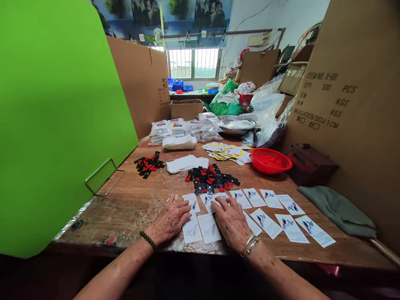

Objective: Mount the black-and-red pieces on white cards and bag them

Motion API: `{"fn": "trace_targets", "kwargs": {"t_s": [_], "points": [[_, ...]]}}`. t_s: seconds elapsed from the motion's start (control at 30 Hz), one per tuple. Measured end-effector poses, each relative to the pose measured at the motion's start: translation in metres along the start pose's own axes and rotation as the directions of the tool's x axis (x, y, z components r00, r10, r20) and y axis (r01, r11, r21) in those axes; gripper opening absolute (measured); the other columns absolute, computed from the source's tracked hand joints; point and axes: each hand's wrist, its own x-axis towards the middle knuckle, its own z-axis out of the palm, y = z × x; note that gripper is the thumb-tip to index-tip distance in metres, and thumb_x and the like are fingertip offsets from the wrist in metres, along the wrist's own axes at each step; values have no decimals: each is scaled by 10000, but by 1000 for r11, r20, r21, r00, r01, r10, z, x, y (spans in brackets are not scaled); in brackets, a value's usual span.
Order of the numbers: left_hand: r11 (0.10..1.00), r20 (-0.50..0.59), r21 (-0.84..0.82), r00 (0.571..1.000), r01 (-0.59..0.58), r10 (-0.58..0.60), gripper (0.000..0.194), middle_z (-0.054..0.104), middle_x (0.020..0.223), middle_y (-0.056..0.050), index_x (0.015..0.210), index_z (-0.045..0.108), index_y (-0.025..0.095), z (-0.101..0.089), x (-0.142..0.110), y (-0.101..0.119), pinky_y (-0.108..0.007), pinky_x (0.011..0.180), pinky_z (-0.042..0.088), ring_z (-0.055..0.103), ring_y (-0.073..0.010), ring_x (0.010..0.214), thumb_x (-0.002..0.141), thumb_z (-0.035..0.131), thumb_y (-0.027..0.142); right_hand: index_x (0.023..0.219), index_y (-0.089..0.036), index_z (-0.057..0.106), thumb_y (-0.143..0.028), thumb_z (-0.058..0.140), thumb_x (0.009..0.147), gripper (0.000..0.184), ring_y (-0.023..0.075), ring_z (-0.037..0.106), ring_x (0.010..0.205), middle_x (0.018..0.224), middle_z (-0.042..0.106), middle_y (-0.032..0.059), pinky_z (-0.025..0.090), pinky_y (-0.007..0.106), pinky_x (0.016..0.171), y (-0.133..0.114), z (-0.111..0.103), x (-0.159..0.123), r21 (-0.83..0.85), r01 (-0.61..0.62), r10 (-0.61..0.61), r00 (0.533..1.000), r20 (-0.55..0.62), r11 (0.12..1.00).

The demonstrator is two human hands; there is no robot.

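Printed white cards [268,222] lie in two rows across the front of the wooden table. My left hand [169,217] rests palm down at the left end, its fingers stretched out and touching the edge of a card [193,203]. Over the cards in the middle lies my right hand [231,223], fingers spread, partly covering several of them. Neither hand visibly grips anything. Just beyond the cards is a heap of small black and red pieces [209,179]. A smaller pile of similar pieces [149,164] sits farther left.
Behind the heaps are folded white sheets [186,163], yellow and white papers [228,151] and a red basket [271,161]. Stacked clear bags [186,127] and a metal pan [237,126] stand farther back. A green board [54,120] and a cardboard panel [345,92] flank the table.
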Motion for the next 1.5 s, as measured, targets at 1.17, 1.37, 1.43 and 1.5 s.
{"fn": "trace_targets", "kwargs": {"t_s": [1.17,1.37,1.43,1.5], "points": [[997,239,59,971,-40,25,173,666,985,-29,831,646,212,-5,36,-28,-557,1091,195,533,-241,1135,913,494,229,952,-235,723,-172,581,883,169,232,526,1016,1107,670,59,370,400,922,48,24,43,298,193,-236,965,115,935],[999,104,17,994,-44,42,190,678,1117,-71,996,674,218,-7,9,-8,-486,1099,272,567,-229,1112,920,503,253,933,-238,720,-164,592,875,159,228,508,970,1039,670,49,368,386,907,42,29,43,297,149,-181,980,83,943],[997,94,-21,992,-79,81,185,675,1157,-76,1014,674,220,-6,-5,3,-458,1101,290,571,-231,1122,910,534,282,897,-242,725,-177,585,882,155,225,502,970,1029,662,51,370,375,899,39,31,42,306,116,-142,988,64,945],[992,109,-60,988,-107,113,173,674,1182,-64,1000,675,230,-6,-17,10,-448,1110,286,574,-225,1133,910,530,257,897,-240,729,-193,587,882,150,220,505,968,1022,656,54,373,362,895,39,33,45,319,101,-128,990,65,942]]}}
